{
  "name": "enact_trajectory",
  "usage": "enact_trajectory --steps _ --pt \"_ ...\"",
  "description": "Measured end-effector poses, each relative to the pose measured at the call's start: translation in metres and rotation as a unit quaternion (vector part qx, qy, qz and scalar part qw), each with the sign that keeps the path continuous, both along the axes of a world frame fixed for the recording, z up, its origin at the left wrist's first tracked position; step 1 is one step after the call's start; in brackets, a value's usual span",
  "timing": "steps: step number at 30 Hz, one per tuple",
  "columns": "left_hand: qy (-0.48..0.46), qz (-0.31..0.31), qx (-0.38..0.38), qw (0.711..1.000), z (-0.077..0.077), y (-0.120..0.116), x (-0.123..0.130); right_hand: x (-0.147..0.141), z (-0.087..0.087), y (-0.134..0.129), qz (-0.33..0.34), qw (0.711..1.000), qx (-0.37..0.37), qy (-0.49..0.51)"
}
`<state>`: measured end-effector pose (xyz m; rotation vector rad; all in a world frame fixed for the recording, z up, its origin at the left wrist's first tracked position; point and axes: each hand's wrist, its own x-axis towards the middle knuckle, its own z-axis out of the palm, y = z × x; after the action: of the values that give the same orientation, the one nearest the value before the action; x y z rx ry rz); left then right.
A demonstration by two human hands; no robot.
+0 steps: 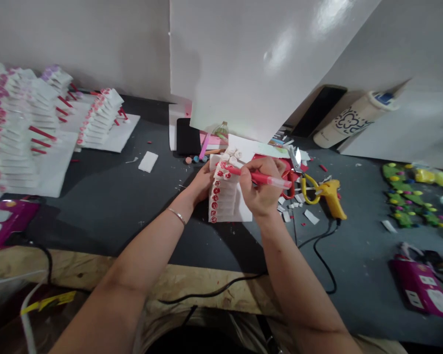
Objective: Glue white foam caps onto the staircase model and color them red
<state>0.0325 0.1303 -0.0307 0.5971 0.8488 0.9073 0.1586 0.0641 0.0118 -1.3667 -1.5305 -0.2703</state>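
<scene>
My right hand (262, 189) grips a red marker (276, 181) slantwise. Its tip meets the end of a white roll near the top of a small paper model (227, 199). The model is built of stacked white rolls, and the roll ends down its left side are coloured red. From the left, my left hand (201, 183) holds the model's upper edge; the fingertips are partly hidden behind it. A few uncoloured white rolls (234, 155) sit at the model's top. Beneath lies a white board (244, 209).
Yellow-handled glue gun (332, 199), scissors (296, 161) and paper scraps (311, 216) lie to the right. Similar finished-looking models (99, 118) stand at left. A black phone (188, 136), a tumbler (350, 123) and purple power strips (424, 287) surround the work; a cable crosses the front edge.
</scene>
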Motion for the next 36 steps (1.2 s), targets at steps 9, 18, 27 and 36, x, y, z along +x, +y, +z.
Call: enact_trajectory --steps 9,18,27,36 --pt "-0.004 0.002 0.004 1.0 -0.0008 0.0004 -0.0004 -0.0014 0.0 0.0012 0.015 1.0 0.024 -0.001" --pt "-0.008 -0.004 0.012 1.0 -0.002 0.001 -0.0003 -0.0015 -0.0006 0.0022 0.017 0.999 0.031 0.001" --pt "-0.004 -0.003 0.013 1.0 -0.003 0.001 -0.0016 -0.0035 0.0001 0.0019 0.001 1.0 0.025 -0.01" --pt "-0.002 0.005 0.008 1.0 -0.0072 0.0033 -0.0006 0.0012 -0.0018 0.0009 0.004 1.0 0.025 0.015"
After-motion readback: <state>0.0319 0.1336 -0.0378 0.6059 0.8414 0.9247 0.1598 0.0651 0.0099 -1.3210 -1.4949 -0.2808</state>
